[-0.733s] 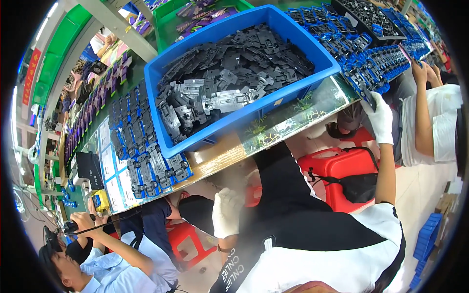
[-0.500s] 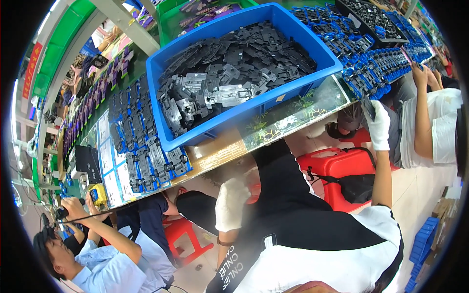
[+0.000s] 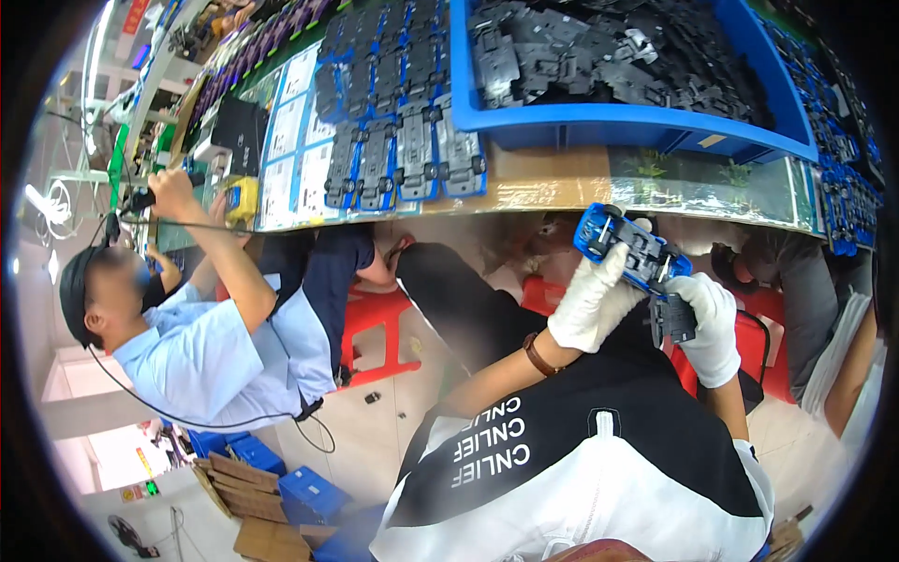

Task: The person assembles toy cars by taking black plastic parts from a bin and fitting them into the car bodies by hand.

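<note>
In front of my lap, my white-gloved left hand (image 3: 596,298) is closed around a blue toy car (image 3: 633,251). The car is turned underside up, so its wheels and dark inner parts show. My white-gloved right hand (image 3: 709,328) grips a black plastic chassis plate (image 3: 672,319) just below the car's near end. Whether plate and car touch there, I cannot tell. Beyond my hands stands a blue bin (image 3: 637,122) heaped with black chassis plates (image 3: 599,61).
Left of the bin, rows of toy cars (image 3: 398,150) lie wheels up on the table. More blue cars (image 3: 847,201) are at the right. A co-worker in a light blue shirt (image 3: 211,351) sits at the left, beside a red stool (image 3: 375,328).
My view has swung, so the bin now appears higher and further right. My hands have come together; the left now holds a toy car. The black plate in my right hand is beside it.
</note>
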Motion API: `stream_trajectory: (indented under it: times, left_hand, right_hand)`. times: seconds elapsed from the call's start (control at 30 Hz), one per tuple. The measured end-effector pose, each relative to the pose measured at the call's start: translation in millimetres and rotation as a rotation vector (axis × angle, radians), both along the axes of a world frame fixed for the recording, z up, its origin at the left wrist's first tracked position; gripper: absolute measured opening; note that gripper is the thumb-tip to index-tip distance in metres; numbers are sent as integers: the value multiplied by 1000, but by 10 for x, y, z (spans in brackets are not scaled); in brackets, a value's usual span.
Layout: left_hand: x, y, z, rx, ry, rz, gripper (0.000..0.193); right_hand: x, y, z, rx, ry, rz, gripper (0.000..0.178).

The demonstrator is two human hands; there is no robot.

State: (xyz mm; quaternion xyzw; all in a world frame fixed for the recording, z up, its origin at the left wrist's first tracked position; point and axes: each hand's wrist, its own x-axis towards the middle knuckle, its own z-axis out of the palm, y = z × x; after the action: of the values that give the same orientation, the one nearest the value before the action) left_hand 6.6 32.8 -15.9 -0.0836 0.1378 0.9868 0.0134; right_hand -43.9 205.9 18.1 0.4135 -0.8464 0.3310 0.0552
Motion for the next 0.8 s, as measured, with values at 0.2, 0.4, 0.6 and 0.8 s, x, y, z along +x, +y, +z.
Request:
stream_trajectory:
  times: [0.2, 0.4, 0.6, 0.8]
  left_hand:
    - [157, -194, -111, -83, -72, 140, 69]
    - [190, -187, -135, -40, -47, 148, 91]
    - [224, -182, -128, -105, -91, 211, 100]
    - [207, -160, -197, -213, -55, 264, 109]
  right_hand:
    - [-28, -49, 99, -201, -249, -13, 105]
    - [58, -527, 201, -107, -19, -65, 97]
    - [121, -713, 217, 17, 72, -142, 89]
    - [114, -891, 140, 199, 287, -194, 80]
